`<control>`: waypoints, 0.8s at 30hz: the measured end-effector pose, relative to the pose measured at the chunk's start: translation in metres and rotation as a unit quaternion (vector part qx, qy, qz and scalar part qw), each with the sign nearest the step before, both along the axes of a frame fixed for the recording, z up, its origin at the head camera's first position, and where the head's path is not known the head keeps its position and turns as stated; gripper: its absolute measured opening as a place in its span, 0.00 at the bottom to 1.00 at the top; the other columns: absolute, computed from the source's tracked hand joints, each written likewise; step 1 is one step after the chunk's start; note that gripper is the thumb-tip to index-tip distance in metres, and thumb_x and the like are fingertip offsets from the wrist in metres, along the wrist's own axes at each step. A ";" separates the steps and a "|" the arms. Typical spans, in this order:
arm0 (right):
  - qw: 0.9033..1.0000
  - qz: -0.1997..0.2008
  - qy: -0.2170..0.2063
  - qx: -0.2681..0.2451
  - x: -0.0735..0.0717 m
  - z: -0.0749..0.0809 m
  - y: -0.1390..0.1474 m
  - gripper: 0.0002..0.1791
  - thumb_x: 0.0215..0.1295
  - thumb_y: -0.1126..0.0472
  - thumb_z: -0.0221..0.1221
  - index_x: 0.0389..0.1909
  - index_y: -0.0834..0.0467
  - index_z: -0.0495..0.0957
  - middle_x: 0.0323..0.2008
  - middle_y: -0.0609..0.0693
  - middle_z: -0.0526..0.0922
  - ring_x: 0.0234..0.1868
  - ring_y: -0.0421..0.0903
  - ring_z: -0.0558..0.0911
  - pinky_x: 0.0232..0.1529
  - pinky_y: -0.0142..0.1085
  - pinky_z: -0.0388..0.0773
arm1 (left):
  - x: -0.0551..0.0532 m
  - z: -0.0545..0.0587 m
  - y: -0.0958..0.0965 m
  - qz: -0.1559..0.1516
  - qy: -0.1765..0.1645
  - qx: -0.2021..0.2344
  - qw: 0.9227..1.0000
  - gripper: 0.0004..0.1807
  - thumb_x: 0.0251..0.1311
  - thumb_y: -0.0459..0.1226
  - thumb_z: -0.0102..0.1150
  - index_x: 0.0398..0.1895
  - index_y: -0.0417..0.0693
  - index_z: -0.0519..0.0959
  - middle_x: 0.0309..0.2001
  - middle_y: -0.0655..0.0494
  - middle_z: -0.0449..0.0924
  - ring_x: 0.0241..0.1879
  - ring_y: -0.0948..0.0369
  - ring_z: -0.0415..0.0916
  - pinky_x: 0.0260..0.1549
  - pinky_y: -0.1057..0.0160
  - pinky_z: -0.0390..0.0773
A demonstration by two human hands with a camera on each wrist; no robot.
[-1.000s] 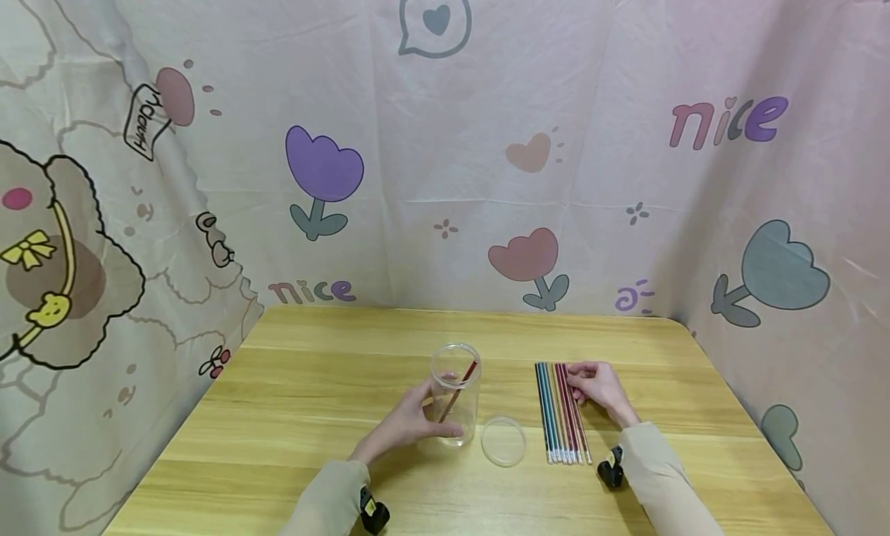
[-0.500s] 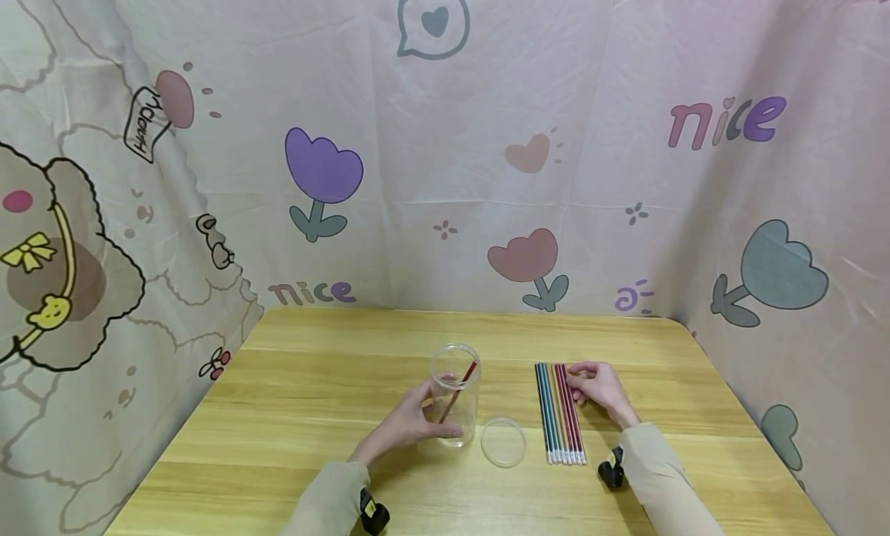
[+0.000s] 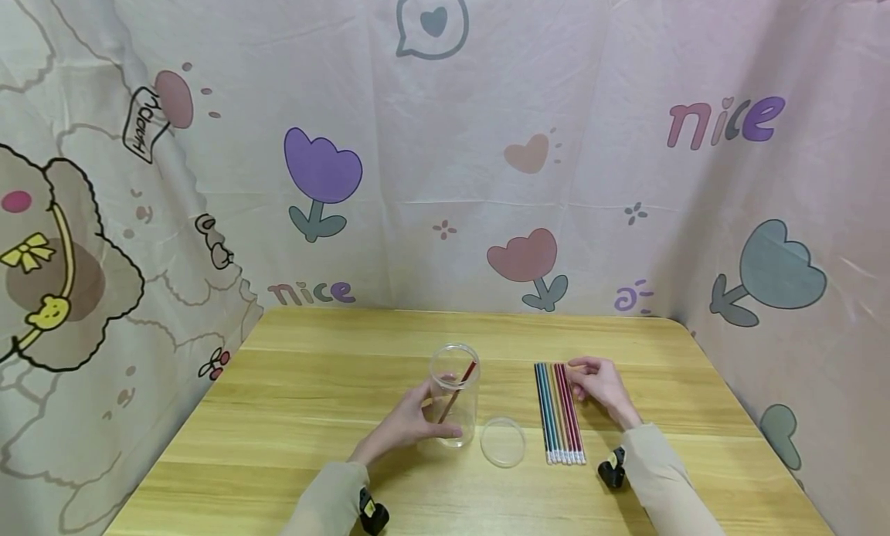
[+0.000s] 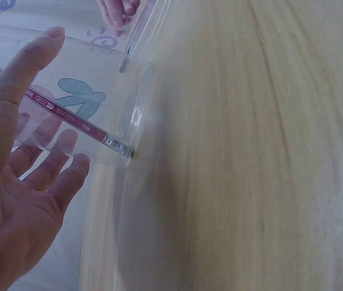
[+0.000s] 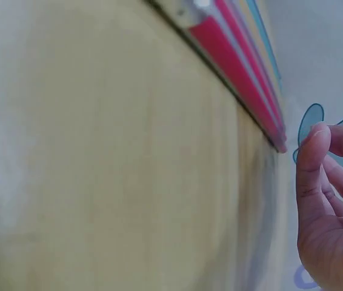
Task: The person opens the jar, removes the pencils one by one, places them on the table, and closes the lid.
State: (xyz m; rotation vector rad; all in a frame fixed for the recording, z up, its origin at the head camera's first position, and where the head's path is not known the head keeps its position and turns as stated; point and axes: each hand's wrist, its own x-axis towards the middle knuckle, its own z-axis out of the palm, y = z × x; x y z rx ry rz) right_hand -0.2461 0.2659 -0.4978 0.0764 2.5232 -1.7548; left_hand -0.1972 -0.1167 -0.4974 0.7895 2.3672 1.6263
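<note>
A clear jar [image 3: 468,412] stands upright on the table, and my left hand [image 3: 410,420] holds it from the left, with thumb and fingers around its side. Inside leans one red pencil [image 4: 68,115], its eraser end down at the jar's bottom. A row of several pencils [image 3: 559,412], in blue, yellow and red, lies side by side to the right, eraser ends toward me. At the far end of this row, on its right side, is my right hand [image 3: 601,383]. In the right wrist view its thumb and forefinger come close together, fingers loosely bent, with nothing seen between them.
A clear round lid [image 3: 503,442] lies flat between the jar and the pencil row. The wooden table [image 3: 334,351] ends at a printed cloth backdrop [image 3: 431,173] behind and on both sides.
The rightmost pencil, slanted out earlier, has swung left into line with the others. My right hand has since lifted slightly off the row. My left hand and the jar stay put.
</note>
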 end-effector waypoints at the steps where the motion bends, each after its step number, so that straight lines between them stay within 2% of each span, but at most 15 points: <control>1: 1.000 -0.003 0.003 -0.003 0.000 0.001 -0.001 0.23 0.67 0.67 0.61 0.60 0.74 0.72 0.28 0.54 0.84 0.21 0.39 0.80 0.22 0.29 0.82 | 0.000 0.000 0.000 0.002 0.000 -0.002 1.000 0.39 0.50 0.39 0.78 0.67 0.49 0.72 0.74 0.45 0.65 0.72 0.40 0.65 0.70 0.36 0.68; 5: 1.000 -0.008 0.017 -0.009 0.001 0.006 -0.003 0.24 0.67 0.66 0.61 0.61 0.74 0.72 0.31 0.55 0.85 0.21 0.40 0.80 0.22 0.31 0.82 | 0.001 0.001 0.001 0.008 -0.001 -0.009 1.000 0.41 0.49 0.40 0.79 0.68 0.50 0.70 0.74 0.46 0.66 0.71 0.40 0.66 0.70 0.36 0.69; 11: 0.999 -0.005 0.043 -0.016 0.002 0.013 -0.008 0.24 0.66 0.66 0.63 0.60 0.73 0.73 0.31 0.53 0.82 0.22 0.40 0.80 0.24 0.32 0.85 | 0.000 0.001 0.002 0.008 0.003 -0.013 1.000 0.43 0.49 0.41 0.78 0.70 0.51 0.69 0.74 0.46 0.67 0.70 0.40 0.68 0.68 0.38 0.73; 17: 0.997 0.009 0.074 -0.021 0.003 0.023 -0.017 0.23 0.66 0.67 0.63 0.59 0.74 0.74 0.34 0.57 0.84 0.22 0.38 0.80 0.26 0.34 0.87 | 0.001 0.001 0.002 0.007 0.002 -0.003 1.000 0.44 0.49 0.38 0.78 0.71 0.48 0.68 0.73 0.43 0.68 0.69 0.39 0.68 0.66 0.39 0.75; 24: 0.994 0.036 0.095 -0.045 0.007 0.038 -0.031 0.22 0.66 0.67 0.63 0.58 0.74 0.74 0.31 0.55 0.83 0.20 0.39 0.80 0.23 0.36 0.86 | 0.000 0.000 0.002 0.006 -0.002 0.001 1.000 0.44 0.49 0.37 0.79 0.71 0.48 0.68 0.72 0.44 0.69 0.70 0.40 0.68 0.69 0.38 0.72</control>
